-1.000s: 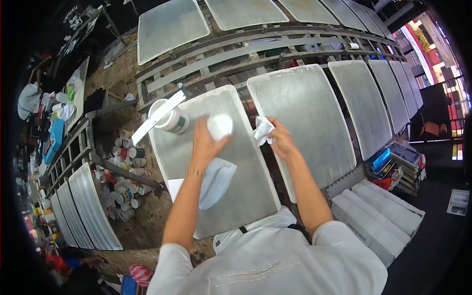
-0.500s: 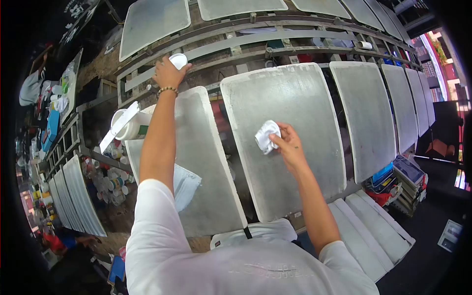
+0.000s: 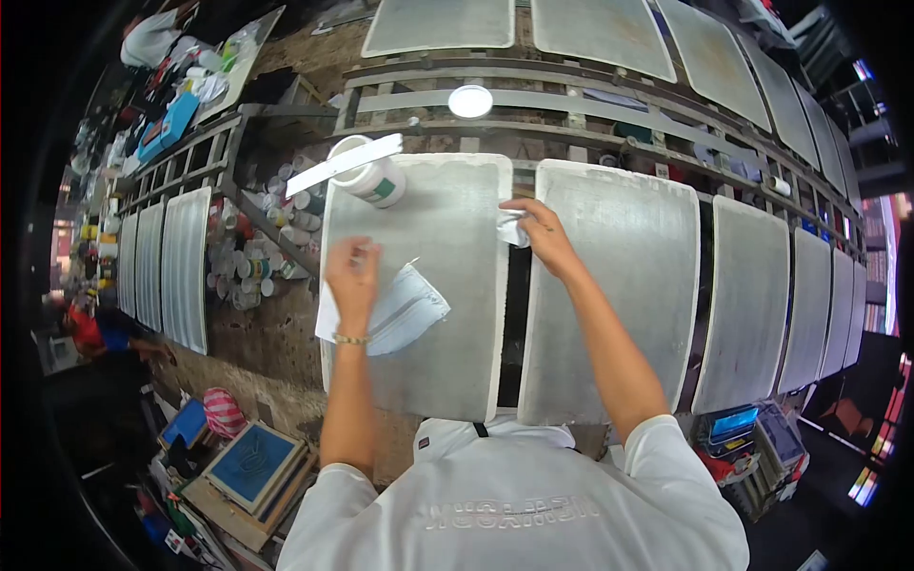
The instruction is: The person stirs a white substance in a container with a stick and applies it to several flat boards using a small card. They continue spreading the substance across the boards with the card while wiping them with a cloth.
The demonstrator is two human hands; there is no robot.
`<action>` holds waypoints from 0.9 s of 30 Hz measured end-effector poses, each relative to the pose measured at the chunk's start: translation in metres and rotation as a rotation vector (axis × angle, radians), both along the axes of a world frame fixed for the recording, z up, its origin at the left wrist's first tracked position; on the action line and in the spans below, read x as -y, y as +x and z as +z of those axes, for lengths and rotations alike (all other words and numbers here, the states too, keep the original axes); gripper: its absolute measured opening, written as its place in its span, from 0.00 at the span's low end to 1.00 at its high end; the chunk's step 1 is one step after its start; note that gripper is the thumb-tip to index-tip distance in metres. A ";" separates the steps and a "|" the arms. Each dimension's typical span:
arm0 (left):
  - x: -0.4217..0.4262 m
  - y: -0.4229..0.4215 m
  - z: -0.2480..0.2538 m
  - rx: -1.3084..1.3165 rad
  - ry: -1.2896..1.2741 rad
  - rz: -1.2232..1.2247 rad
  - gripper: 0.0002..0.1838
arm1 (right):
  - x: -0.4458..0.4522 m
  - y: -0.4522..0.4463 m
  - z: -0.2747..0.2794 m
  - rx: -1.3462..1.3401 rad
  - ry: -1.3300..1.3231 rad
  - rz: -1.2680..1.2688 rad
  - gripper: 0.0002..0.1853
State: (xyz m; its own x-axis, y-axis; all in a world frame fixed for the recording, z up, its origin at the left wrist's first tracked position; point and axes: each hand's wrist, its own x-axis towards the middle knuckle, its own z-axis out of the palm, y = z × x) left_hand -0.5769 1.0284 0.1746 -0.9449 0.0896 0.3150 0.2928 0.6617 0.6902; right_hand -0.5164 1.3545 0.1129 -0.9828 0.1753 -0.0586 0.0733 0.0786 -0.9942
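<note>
My left hand point(image 3: 353, 273) hovers over the grey board point(image 3: 447, 366) in front of me, its fingers blurred and curled, and I cannot make out whether they hold anything. Just beside it on the board lies a light blue face mask point(image 3: 405, 312), partly over a white sheet point(image 3: 327, 312). My right hand point(image 3: 545, 235) pinches a crumpled white cloth point(image 3: 512, 226) above the gap between two boards. A white tub point(image 3: 378, 183) with a green label stands at the board's far left, a white strip point(image 3: 345, 165) across its mouth. The round white lid point(image 3: 470, 101) rests on the rail behind.
More grey boards point(image 3: 611, 285) line up to the right, others point(image 3: 438, 24) beyond the wooden rails point(image 3: 562, 79). Many small containers point(image 3: 252, 271) are at the left below board level. Framed screens point(image 3: 252, 463) lie at the lower left. A person point(image 3: 150, 40) is at the upper left.
My left hand has put the round lid on the rear rail and come back near the mask. My right hand still grips the cloth. The camera view has shifted.
</note>
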 end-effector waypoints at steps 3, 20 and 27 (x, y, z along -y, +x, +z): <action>0.030 -0.052 0.058 -0.383 -0.198 -0.061 0.13 | 0.041 -0.048 0.013 0.104 0.028 0.063 0.26; 0.113 -0.106 0.123 -0.080 -0.235 -0.288 0.06 | 0.185 -0.182 -0.005 -0.436 0.426 -0.117 0.59; 0.124 -0.068 0.182 -0.166 -0.634 -0.292 0.08 | 0.185 -0.151 0.034 -0.505 0.664 -0.039 0.54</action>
